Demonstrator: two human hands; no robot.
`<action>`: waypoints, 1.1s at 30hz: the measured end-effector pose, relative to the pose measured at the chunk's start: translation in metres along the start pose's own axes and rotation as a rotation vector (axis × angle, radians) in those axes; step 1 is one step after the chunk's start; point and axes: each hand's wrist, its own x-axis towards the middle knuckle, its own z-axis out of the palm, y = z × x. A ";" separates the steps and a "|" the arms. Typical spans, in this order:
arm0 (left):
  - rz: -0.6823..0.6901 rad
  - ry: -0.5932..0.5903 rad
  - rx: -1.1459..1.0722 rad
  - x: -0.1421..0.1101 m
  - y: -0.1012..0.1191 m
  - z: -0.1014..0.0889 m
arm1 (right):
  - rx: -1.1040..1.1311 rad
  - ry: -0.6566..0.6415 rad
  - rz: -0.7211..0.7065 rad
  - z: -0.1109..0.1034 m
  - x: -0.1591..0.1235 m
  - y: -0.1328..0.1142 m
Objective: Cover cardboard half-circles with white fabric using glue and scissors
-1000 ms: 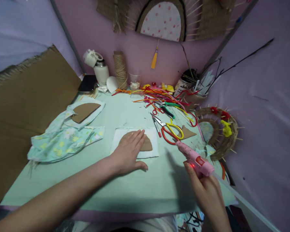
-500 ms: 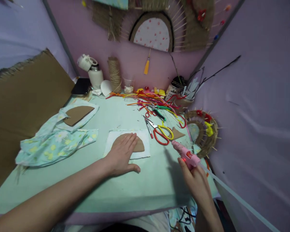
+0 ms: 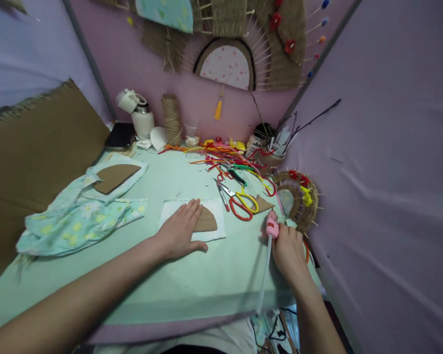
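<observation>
My left hand (image 3: 180, 228) lies flat, fingers stretched out, over the left part of a brown cardboard half-circle (image 3: 206, 221). Under the cardboard is a white rectangle of cloth (image 3: 219, 231) on the pale green table. At the right, my right hand (image 3: 290, 248) is wrapped round a pink glue gun (image 3: 272, 225), low by the table. A long pale glue stick (image 3: 265, 278) trails from the gun's back toward the front edge. Scissors (image 3: 239, 202) with red and yellow handles lie between the hands, with a cardboard scrap (image 3: 262, 204) beside them.
Flowered cloth (image 3: 77, 228) and another cardboard piece (image 3: 118, 177) lie at the left. Coloured pipe cleaners (image 3: 221, 155), a twine spool (image 3: 172, 120) and a white bottle (image 3: 143, 123) are at the back. A decorated twine ring (image 3: 310, 211) leans at the right.
My right hand has lowered the glue gun toward the table and turned it, so the glue stick now points toward me. My left hand still presses on the cardboard. The view has shifted slightly.
</observation>
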 end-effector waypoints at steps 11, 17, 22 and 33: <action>-0.011 0.009 -0.076 -0.002 0.000 0.000 | -0.129 -0.132 0.052 0.002 0.014 -0.002; -0.041 0.122 -0.135 0.005 -0.018 -0.028 | -0.074 -0.114 0.057 -0.022 0.011 -0.001; -0.225 0.154 -0.119 0.015 -0.046 -0.049 | 0.205 -0.047 -0.173 -0.062 0.038 -0.047; -0.334 0.103 -0.036 0.017 -0.068 -0.025 | 0.368 -0.245 -0.411 -0.006 0.107 -0.136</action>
